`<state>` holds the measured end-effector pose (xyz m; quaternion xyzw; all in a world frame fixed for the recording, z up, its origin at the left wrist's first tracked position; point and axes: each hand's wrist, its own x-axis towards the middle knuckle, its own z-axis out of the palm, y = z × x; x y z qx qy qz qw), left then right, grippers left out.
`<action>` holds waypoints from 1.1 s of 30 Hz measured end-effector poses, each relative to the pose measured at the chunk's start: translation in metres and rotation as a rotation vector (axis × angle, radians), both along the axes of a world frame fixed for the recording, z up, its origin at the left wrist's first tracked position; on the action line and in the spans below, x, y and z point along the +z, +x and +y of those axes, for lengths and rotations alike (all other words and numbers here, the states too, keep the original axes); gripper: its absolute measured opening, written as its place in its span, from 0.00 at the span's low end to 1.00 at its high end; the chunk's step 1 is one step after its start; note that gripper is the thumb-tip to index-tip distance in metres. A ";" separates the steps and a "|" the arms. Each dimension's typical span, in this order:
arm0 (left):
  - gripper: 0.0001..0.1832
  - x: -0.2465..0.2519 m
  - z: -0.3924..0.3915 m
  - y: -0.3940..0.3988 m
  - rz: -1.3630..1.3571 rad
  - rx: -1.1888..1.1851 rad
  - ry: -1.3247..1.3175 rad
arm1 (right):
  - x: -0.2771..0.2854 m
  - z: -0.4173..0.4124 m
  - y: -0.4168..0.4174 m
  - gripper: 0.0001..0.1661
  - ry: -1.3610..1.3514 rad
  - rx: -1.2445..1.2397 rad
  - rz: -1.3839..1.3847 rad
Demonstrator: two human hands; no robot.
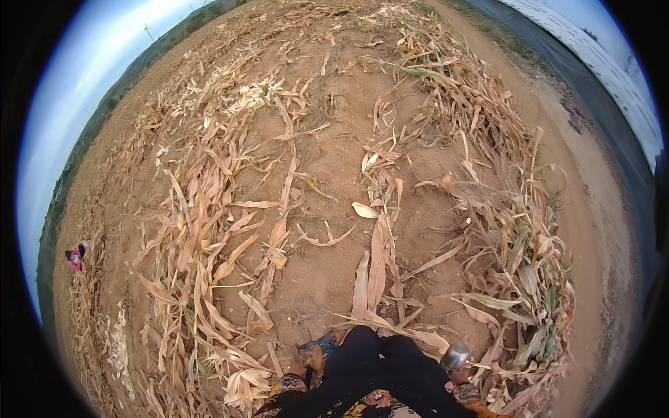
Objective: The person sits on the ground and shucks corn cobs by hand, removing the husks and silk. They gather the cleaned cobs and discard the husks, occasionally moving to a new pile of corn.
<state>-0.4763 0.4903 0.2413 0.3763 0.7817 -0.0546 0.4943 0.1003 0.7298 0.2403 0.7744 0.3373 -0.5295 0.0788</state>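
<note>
Low at the right, my right hand [459,376] is shut on a rounded, shiny metal cup [455,357]; most of the fingers are hidden beneath it. My left hand [298,370] is beside my dark-clad left leg, its fingers mostly out of sight. A tuft of brown fibre [315,359] lies against that hand, and I cannot tell whether it is held. Just beyond is a dark blue item [320,343], perhaps a shoe. Dry corn leaves [379,266] stretch over the soil in front of my knees. Opened pale husks [247,386] sit left of my left hand.
Long heaps of dry corn stalks [201,230] run along the left, with another stalk heap [528,292] at the right. Brown soil [319,282] lies between them. A dirt track [601,219] borders a dark sheet wall [590,78]. Far left, a person in pink [76,258] is among the rows.
</note>
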 end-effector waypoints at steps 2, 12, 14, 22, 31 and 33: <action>0.22 0.009 0.043 -0.011 -0.058 0.051 0.037 | -0.002 0.029 0.008 0.08 -0.053 -0.148 -0.025; 0.12 0.035 0.290 -0.044 -0.203 0.840 -0.149 | -0.031 0.257 -0.069 0.18 0.201 0.240 -0.203; 0.12 -0.003 0.312 -0.062 -0.157 0.720 0.185 | -0.025 0.305 -0.100 0.19 0.280 0.358 -0.288; 0.16 0.015 0.426 -0.133 0.130 0.341 0.090 | 0.007 0.461 -0.184 0.17 -0.067 0.169 -0.140; 0.24 0.101 0.628 -0.206 -0.090 0.595 -0.144 | -0.050 0.620 -0.262 0.19 0.359 0.466 -0.173; 0.24 0.086 0.662 -0.220 -0.056 0.574 -0.183 | -0.064 0.671 -0.272 0.22 0.306 0.541 -0.014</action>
